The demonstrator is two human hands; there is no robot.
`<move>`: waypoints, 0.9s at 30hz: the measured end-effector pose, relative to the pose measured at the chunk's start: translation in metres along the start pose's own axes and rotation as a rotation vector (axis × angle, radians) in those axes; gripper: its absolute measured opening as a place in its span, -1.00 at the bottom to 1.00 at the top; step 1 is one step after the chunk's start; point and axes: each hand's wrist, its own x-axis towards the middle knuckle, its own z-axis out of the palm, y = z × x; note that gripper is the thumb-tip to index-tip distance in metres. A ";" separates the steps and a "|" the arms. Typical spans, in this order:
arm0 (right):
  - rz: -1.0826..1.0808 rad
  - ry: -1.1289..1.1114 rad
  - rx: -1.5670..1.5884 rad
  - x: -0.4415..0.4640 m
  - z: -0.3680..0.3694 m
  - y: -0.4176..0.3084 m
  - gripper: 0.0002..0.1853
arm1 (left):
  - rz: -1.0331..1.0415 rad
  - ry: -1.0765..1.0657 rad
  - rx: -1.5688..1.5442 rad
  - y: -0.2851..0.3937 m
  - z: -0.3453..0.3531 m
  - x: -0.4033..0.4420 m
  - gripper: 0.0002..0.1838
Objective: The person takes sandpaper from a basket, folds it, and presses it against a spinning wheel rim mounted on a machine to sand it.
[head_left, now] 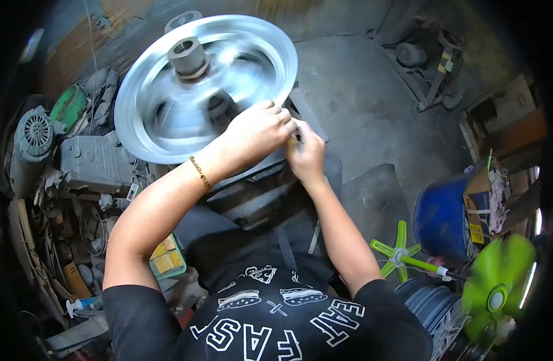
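Note:
A silver wheel rim (127, 114) is mounted at the upper left, its spokes smeared by spinning. From its middle stands a grey metal hub piece (188, 57). My left hand (261, 131), with a gold bracelet (200, 171) at the wrist, is closed at the rim's lower right edge. Close beside it, my right hand (306, 153) is also closed, its fingers meeting the left ones. Whatever is pinched between them is hidden by the fingers.
A dusty motor (37, 133) and a grey metal box (90, 159) stand at left. A yellow pad in a green tray (168, 257) lies below. At right are a blue drum (436, 207), a green fan (499, 277) and stacked rims (430, 313). A metal frame (433, 84) sits farther back.

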 end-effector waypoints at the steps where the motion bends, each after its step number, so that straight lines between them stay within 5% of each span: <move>1: 0.114 0.030 0.109 0.003 -0.012 -0.011 -0.74 | -0.129 0.008 -0.080 0.000 -0.019 0.003 -0.84; 5: 0.356 0.065 0.581 0.020 -0.039 -0.034 -0.72 | -0.378 0.284 -0.578 -0.009 -0.061 -0.014 -0.61; 10: 0.541 -0.151 0.698 0.043 -0.063 -0.059 -0.69 | -0.225 0.383 -0.359 -0.006 -0.090 -0.056 -0.39; 12: 0.567 -0.252 0.770 0.047 -0.057 -0.062 -0.70 | -0.126 0.442 -0.310 0.009 -0.088 -0.063 -0.68; 16: 0.608 -0.624 0.710 0.059 -0.050 -0.072 -0.71 | -0.079 0.337 -0.267 0.014 -0.077 -0.086 -0.83; 20: 0.423 -0.618 0.570 0.070 -0.036 -0.093 -0.73 | -0.674 0.304 -0.823 0.009 -0.079 -0.098 -0.82; 23: 0.280 -0.723 0.461 0.075 -0.024 -0.096 -0.75 | -0.787 0.334 -1.019 0.004 -0.075 -0.104 -0.79; 26: 0.126 -0.785 0.226 0.078 -0.009 -0.102 -0.76 | -0.785 0.339 -0.900 0.000 -0.061 -0.110 -0.79; 27: -0.098 -0.676 0.126 0.075 0.001 -0.091 -0.77 | -0.706 0.367 -0.732 -0.002 -0.056 -0.112 -0.79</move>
